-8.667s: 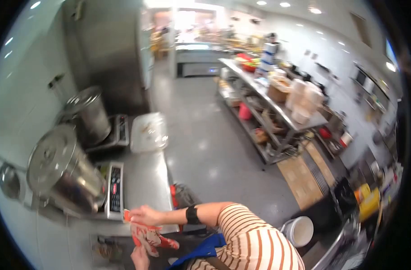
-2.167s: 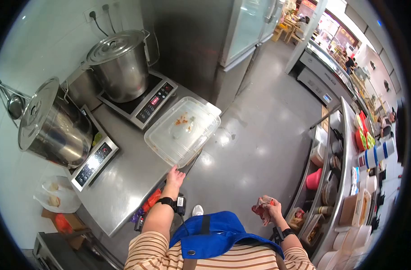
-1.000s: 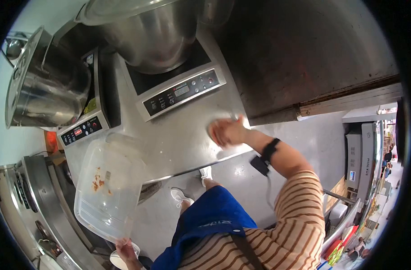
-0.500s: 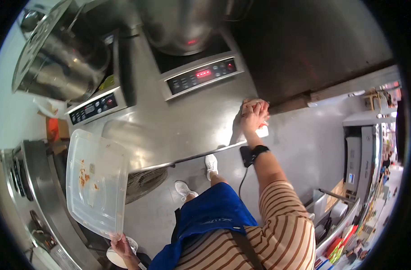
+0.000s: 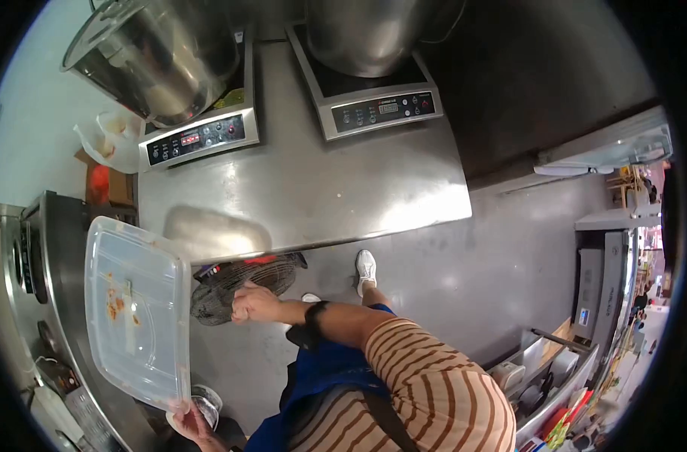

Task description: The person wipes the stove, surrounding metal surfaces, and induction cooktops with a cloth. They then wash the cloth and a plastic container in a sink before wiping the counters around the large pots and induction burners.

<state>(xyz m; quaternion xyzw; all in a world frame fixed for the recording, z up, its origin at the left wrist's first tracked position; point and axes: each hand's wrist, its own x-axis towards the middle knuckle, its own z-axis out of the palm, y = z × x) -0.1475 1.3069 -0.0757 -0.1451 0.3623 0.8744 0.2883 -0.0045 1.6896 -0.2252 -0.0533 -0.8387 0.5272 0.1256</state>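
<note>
My left hand (image 5: 191, 423) grips the lower corner of a translucent plastic lid (image 5: 149, 290), holding it tilted at the left. Orange-brown food smears (image 5: 115, 307) mark the lid. My right hand (image 5: 257, 303) is closed in the air, just past the front edge of the steel table (image 5: 328, 188) and to the right of the lid. Whatever its curled fingers hold is hidden. Behind it, below the table edge, is a dark wire-grille fan (image 5: 274, 277).
Two induction cookers stand on the table, the left cooker (image 5: 196, 142) under a large steel pot (image 5: 159, 68), the right cooker (image 5: 385, 113) under another pot (image 5: 366, 34). A white bucket (image 5: 208, 399) is below my left hand. A steel counter (image 5: 65, 301) runs along the left.
My right hand has left the table's right front corner, where it pressed a crumpled reddish-white thing, and swung left past the front edge. The lid has shifted slightly left. My view has shifted.
</note>
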